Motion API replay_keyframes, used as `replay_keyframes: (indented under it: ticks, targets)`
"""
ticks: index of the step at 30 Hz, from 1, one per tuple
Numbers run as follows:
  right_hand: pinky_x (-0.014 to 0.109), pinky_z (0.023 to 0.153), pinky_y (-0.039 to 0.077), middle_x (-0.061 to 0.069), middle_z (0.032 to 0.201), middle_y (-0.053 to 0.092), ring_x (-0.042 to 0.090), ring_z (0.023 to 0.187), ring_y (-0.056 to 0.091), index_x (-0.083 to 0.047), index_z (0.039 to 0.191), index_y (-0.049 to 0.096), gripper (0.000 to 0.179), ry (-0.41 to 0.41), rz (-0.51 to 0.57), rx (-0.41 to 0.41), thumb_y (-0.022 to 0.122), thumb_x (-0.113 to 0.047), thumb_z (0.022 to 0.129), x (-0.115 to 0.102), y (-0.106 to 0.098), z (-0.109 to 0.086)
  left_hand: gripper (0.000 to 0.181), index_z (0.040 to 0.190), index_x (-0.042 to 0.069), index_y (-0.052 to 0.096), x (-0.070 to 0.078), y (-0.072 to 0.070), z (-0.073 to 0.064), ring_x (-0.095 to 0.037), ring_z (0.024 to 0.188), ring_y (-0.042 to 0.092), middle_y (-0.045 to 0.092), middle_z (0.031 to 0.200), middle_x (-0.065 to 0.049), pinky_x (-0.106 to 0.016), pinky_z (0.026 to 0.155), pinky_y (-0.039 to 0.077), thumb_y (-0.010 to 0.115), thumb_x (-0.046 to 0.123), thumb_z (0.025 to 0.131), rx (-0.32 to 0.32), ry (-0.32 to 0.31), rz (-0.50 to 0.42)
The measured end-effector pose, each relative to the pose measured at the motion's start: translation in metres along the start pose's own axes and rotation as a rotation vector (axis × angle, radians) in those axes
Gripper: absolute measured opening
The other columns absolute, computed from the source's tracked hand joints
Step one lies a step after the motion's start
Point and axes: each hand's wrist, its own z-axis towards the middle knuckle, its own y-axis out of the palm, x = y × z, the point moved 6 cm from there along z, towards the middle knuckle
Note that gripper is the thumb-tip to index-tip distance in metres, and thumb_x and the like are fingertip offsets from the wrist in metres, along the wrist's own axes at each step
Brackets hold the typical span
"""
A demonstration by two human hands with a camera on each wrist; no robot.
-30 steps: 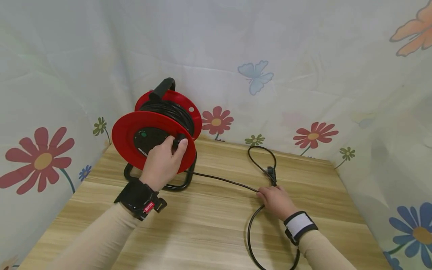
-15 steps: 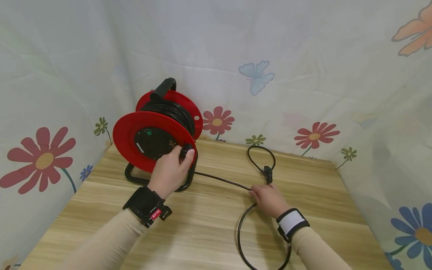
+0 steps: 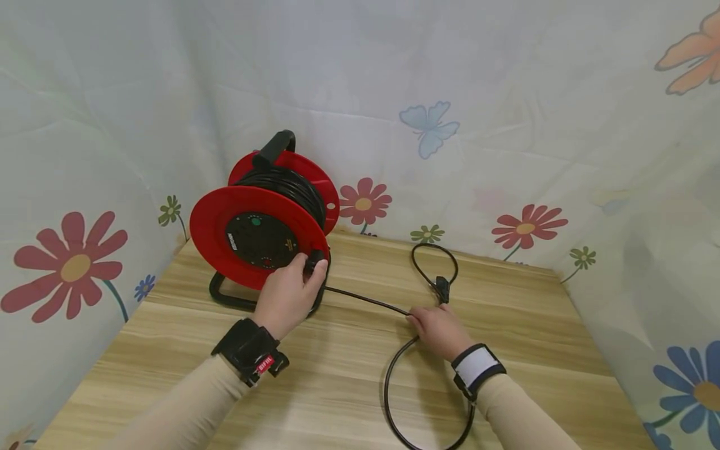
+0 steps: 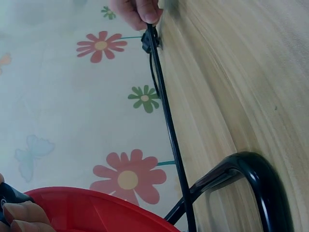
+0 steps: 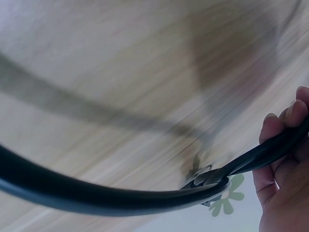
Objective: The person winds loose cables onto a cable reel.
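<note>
On the left of the table stands a cable reel (image 3: 208,231) with red discs, a black socket face and black cable wound between the discs. My left hand (image 3: 288,294) grips the black crank knob (image 3: 315,258) at the lower right of its front disc. From the reel a length of black cable (image 3: 365,300) runs taut to my right hand (image 3: 441,330), which pinches it between thumb and fingers. Beyond that hand lies the black plug (image 3: 442,289). In the right wrist view the curled fingers (image 5: 273,128) wrap round the cable.
A cable loop (image 3: 388,394) hangs toward the front edge below my right hand; a smaller loop (image 3: 433,245) lies behind the plug. The reel rests on a black tube stand (image 3: 225,300). Flower-printed cloth (image 3: 360,125) encloses the wooden table (image 3: 337,375) at back and sides.
The reel's front has turned clockwise, its knob going down and right with my left hand. My right hand has moved left toward the reel, and the plug and front loop have shifted left too.
</note>
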Motion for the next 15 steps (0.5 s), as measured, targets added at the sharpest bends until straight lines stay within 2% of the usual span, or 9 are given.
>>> replay_keyframes:
  ticks: [6, 12, 15]
  targets:
    - [0.049, 0.079, 0.043, -0.011, 0.062, 0.06, 0.005, 0.057, 0.053, -0.02, 0.08, 0.06, 0.019, -0.002, 0.003, -0.003, 0.055, -0.028, 0.096, -0.006, 0.001, 0.005, 0.035, 0.082, 0.011, 0.052, -0.005, 0.006, -0.002, -0.017, 0.05, 0.047, 0.05, 0.057, -0.004, -0.029, 0.044, 0.034, 0.046, 0.042, 0.098, -0.008, -0.013, 0.004]
    - [0.044, 0.074, 0.043, -0.011, 0.061, 0.059, 0.007, 0.055, 0.051, -0.019, 0.08, 0.06, 0.02, -0.005, 0.004, -0.003, 0.055, -0.028, 0.096, -0.015, 0.001, 0.01, 0.036, 0.078, 0.01, 0.051, -0.011, 0.012, -0.007, -0.016, 0.048, 0.045, 0.048, 0.056, -0.003, -0.028, 0.043, 0.033, 0.047, 0.04, 0.097, -0.01, 0.002, 0.008]
    - [0.046, 0.077, 0.044, -0.011, 0.061, 0.057, 0.007, 0.056, 0.051, -0.019, 0.078, 0.058, 0.021, -0.01, -0.004, -0.002, 0.054, -0.028, 0.097, -0.019, 0.002, 0.012, 0.035, 0.078, 0.01, 0.05, -0.015, 0.016, -0.01, -0.016, 0.047, 0.045, 0.047, 0.055, -0.003, -0.028, 0.042, 0.032, 0.047, 0.039, 0.097, -0.015, 0.0, 0.006]
